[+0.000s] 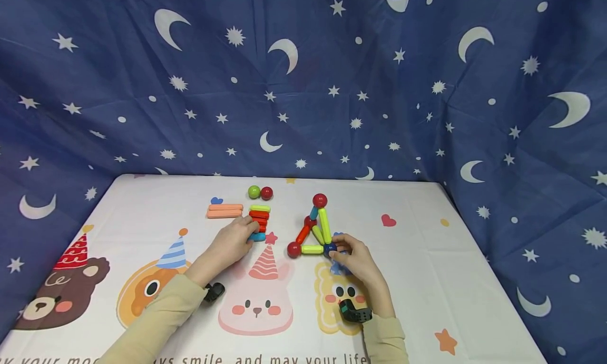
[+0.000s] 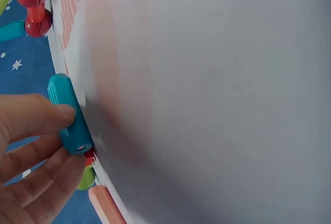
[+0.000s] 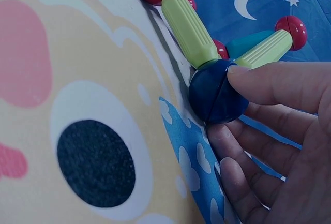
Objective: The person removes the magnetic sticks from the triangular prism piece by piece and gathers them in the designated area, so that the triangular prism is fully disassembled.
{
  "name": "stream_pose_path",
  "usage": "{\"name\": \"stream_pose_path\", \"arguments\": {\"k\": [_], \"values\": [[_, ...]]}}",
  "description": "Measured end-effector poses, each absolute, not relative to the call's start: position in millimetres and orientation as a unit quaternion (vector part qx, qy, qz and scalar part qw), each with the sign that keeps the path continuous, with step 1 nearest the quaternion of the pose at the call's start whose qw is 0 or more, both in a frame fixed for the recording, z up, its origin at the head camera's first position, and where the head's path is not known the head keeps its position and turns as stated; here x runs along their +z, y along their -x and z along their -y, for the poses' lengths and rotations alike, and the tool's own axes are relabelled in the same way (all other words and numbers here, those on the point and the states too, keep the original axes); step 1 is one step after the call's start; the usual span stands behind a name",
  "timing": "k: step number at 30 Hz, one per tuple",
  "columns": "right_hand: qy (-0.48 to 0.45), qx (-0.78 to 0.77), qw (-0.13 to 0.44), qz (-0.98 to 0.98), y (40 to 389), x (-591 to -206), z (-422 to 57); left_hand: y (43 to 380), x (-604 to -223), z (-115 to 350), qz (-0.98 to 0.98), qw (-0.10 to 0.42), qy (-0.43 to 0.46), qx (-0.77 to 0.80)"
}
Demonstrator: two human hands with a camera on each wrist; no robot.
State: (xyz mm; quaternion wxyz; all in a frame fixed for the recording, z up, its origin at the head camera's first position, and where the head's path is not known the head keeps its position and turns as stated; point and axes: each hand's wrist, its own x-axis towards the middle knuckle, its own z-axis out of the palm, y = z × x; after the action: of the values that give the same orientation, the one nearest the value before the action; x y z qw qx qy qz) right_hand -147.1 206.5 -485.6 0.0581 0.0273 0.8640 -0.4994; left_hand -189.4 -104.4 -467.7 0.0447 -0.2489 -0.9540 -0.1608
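Note:
My left hand [image 1: 232, 243] pinches a blue rod [image 2: 77, 131] between thumb and fingers, at the near end of a row of short rods. Beyond it in that row lie several red rods [image 1: 259, 215] and a light green rod [image 1: 260, 208]. The right hand [image 1: 358, 258] grips a dark blue ball [image 3: 214, 94], thumb on top and fingertips at its lower side. That ball is a corner of a frame of rods and balls, with green rods [image 1: 312, 249] joined to it. A red ball [image 1: 320, 200] tops the frame; another red ball [image 1: 294, 249] forms its left corner.
Two salmon-coloured rods [image 1: 225, 211] lie left of the row. Behind it sit a green ball [image 1: 254, 192] and a loose red ball [image 1: 267, 193]. The white tablecloth [image 1: 427, 279] has cartoon prints; a blue star-and-moon curtain [image 1: 303, 127] hangs behind the table.

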Motion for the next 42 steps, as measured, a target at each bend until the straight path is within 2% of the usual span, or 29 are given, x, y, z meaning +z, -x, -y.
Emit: {"name": "stream_pose_path", "arguments": {"k": [7, 25, 36, 42], "values": [[-0.027, -0.500, 0.057, -0.864, 147, -485, -207, 192, -468, 107, 0.955, 0.082, 0.238, -0.155], [-0.027, -0.499, 0.054, -0.864, 147, -486, -206, 190, -463, 109, 0.959, 0.056, 0.187, -0.206], [-0.032, -0.505, 0.058, -0.860, 148, -487, -206, 189, -455, 100, 0.953, 0.065, 0.163, -0.248], [-0.035, -0.504, 0.055, -0.861, 148, -486, -205, 191, -452, 89, 0.941, 0.088, 0.154, -0.288]]}}
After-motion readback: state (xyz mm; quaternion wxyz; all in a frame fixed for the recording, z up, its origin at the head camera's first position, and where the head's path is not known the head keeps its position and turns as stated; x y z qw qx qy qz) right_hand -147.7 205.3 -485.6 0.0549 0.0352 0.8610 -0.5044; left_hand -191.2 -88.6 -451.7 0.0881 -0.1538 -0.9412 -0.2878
